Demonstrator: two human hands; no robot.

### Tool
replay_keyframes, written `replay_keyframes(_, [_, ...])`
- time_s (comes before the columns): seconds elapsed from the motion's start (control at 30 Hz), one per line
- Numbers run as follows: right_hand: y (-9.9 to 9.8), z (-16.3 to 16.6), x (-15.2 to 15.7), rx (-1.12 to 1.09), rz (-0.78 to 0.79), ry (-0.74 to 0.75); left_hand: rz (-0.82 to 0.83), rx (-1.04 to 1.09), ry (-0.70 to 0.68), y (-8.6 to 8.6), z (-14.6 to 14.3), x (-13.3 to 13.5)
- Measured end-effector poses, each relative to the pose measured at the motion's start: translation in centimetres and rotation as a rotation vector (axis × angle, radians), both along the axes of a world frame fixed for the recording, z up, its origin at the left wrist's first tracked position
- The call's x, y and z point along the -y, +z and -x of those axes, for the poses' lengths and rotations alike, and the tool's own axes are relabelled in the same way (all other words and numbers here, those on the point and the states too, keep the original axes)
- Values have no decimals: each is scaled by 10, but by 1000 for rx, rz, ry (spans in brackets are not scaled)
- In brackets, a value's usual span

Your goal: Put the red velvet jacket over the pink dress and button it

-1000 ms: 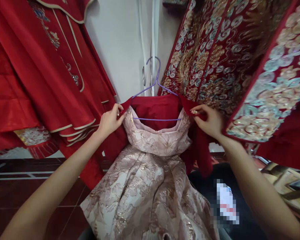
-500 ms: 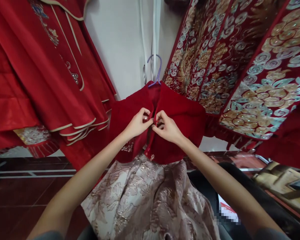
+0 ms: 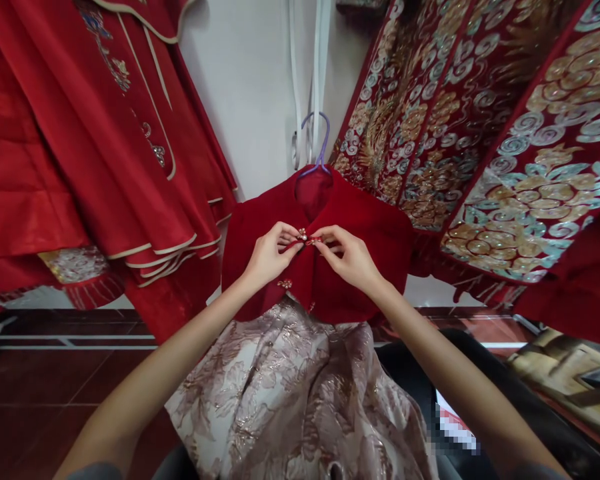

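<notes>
A short red jacket hangs from a purple hanger in the middle of the view. At its front opening, my left hand pinches the edge beside a jewelled flower-shaped button. Facing it, my right hand pinches the other front edge at a small red loop. The loop and button lie close together; whether they are joined I cannot tell. Lower on the jacket sits another flower button. Below the jacket spreads a pale brocade skirt with metallic floral patterning.
Red garments with cream piping hang at the left. On the right hang dark red panels embroidered in gold and silver. Behind the hanger run white straps. A black surface and a brownish patterned bag-like item are at lower right.
Both hands have drawn the front edges together, and the jewelled button now shows between my fingertips. The jacket and hanger appear slightly further right in the view.
</notes>
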State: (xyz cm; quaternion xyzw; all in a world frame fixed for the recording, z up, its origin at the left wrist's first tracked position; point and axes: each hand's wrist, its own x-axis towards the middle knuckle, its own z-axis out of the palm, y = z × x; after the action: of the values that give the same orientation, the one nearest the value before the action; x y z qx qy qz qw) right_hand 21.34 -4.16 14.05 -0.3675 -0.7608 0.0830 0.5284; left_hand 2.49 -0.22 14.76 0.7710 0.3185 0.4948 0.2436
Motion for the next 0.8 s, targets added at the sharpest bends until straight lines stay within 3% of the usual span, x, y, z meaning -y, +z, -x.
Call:
replay_keyframes(0.23, [5,1,-1,31,-13,-37,-2,-161,-81,5,1,-6])
replay_keyframes(0.47, [6,3,-1,32,-34,-45,-222,-532,-61,26,5,-3])
replay_keyframes(0.8, [11,2,-1,-55,64,-17,-282,-508,28,34,-3,3])
